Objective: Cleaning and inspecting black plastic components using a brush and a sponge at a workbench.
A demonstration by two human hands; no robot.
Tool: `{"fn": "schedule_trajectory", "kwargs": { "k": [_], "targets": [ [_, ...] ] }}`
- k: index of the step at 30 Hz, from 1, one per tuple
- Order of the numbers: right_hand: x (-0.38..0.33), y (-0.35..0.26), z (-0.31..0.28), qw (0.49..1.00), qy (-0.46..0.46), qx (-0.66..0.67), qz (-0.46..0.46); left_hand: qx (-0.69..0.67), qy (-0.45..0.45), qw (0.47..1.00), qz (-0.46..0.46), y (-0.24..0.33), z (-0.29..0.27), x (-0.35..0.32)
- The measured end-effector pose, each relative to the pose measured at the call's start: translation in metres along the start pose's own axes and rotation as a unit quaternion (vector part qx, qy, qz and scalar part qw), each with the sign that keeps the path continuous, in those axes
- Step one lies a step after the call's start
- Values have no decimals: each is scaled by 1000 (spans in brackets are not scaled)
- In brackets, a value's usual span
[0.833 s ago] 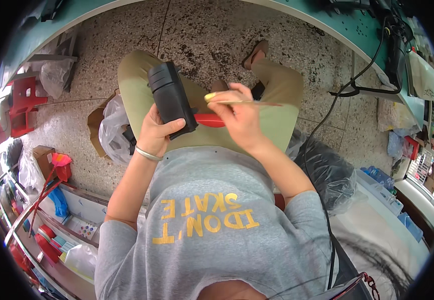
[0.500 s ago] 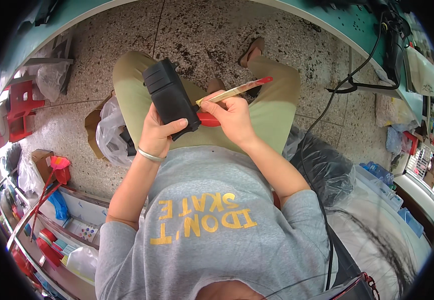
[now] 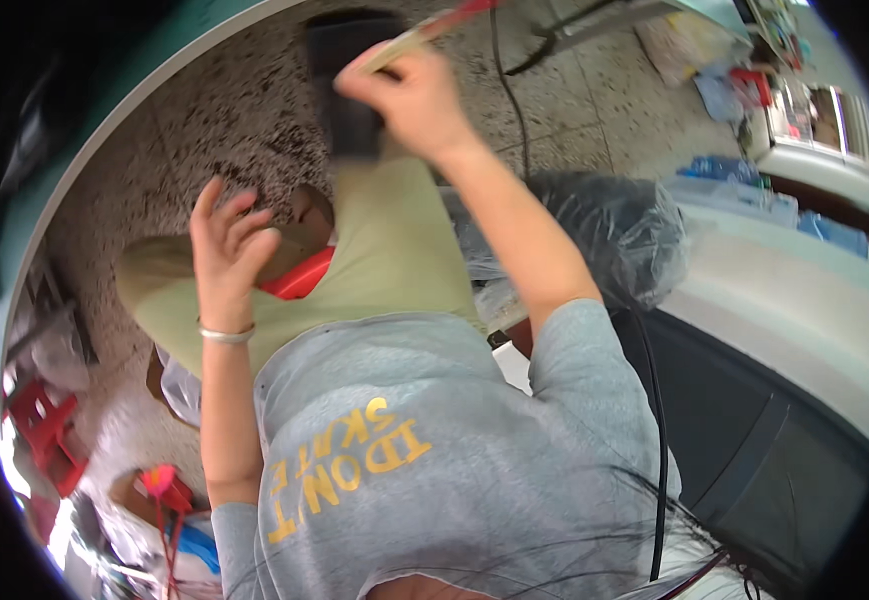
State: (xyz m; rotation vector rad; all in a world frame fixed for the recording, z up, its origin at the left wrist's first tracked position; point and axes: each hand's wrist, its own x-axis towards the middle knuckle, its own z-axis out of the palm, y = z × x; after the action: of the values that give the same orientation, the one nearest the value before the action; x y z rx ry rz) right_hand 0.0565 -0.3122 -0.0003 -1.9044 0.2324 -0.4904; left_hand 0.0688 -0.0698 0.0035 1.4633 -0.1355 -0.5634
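- The right hand (image 3: 405, 95) is raised and stretched far forward, closed around a thin wooden-handled brush with a red end (image 3: 425, 30) and seemingly also bearing against the black rectangular plastic case (image 3: 350, 85) just behind it; how firmly the case is gripped I cannot tell.
- The left hand (image 3: 227, 250) hangs open with fingers spread, holding nothing, above the lap in olive-green trousers (image 3: 395, 260) and just beside a red plastic object (image 3: 300, 278) (a handle, perhaps) lying there.
- Risk: the black case looks to be carried one-handed along with the brush, so it could slip and drop onto the speckled stone floor (image 3: 225, 130).
- Risk: the reaching forearm passes close to a hanging black cable (image 3: 510, 100) and could snag it.
- Compared with half a second ago, the case has left the left hand, which then clasped it upright over the lap; that hand is now empty.
- The right hand, then brushing at the case close to the body, has swung up and away, and the view has tilted with it.
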Motion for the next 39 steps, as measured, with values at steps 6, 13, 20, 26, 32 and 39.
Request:
{"fn": "schedule_trajectory", "kwargs": {
  "k": [6,13,20,26,32,39],
  "targets": [
    [-90,167,-84,971,22,-188,146,63,5,983,-173,-75,-57,21],
    [-190,252,-96,865,277,-222,354,372,56,926,37,-83,-53,21],
    [-315,182,-114,764,-358,-184,504,554,-204,757,280,-22,75,65],
    [-352,222,-42,864,92,-193,457,569,-408,693,173,-69,153,123],
    [-288,184,-53,836,92,-399,365,593,-314,693,264,-33,149,185],
    [-144,249,-19,817,267,156,487,536,-323,713,317,-35,114,154]
  ]
}}
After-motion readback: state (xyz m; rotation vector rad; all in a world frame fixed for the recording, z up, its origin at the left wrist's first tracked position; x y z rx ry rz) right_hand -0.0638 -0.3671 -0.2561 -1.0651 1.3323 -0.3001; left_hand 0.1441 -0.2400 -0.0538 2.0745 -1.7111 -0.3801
